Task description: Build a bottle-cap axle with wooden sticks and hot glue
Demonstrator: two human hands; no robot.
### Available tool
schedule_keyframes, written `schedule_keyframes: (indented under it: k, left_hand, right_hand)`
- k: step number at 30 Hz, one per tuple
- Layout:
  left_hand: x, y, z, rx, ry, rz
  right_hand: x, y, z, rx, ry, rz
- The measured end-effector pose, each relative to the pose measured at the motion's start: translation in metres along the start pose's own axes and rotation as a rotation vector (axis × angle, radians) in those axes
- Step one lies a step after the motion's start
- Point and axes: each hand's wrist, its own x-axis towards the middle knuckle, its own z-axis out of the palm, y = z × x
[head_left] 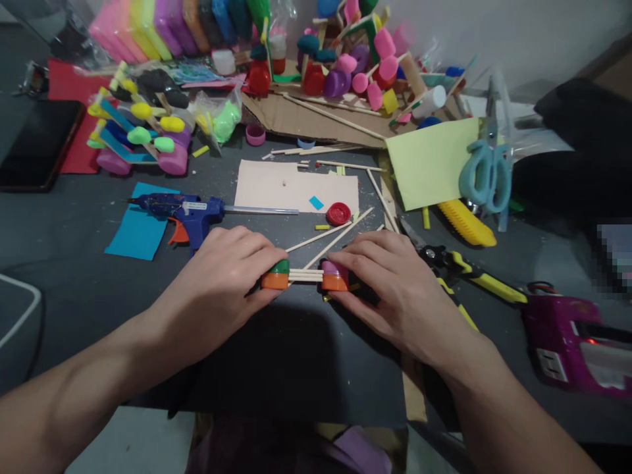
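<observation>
Two hands (222, 280) (395, 286), two cap stacks (275, 276) (334, 276), one glue gun (190, 214)

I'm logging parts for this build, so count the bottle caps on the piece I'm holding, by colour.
On the stick-and-cap piece held between the left hand and right hand:
Orange caps: 2
Green cap: 1
Purple cap: 1
Total: 4

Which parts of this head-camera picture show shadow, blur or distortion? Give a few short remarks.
Head view: a broad shadow darkens the table below the left hand and right hand; the cap-and-stick piece they grip is sharp; the scissors look blurred; a pixelated patch sits at the right edge.
</observation>
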Motion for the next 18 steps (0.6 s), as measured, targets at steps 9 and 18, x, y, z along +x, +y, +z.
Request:
schedule_keyframes:
  k: [9,18]
  left_hand:
    - [0.0001,-0.0019,0.0017,0.004,0.002,0.009]
    - [0.0013,0.0013,-0.0002,-0.015,0.001,-0.009]
  right_hand:
    - [0.0006,-0.0001,0.0001,0.006,0.005,-0.003]
    - [-0.0003,-0.0012,-0.0011,0.011,0.013,0.003]
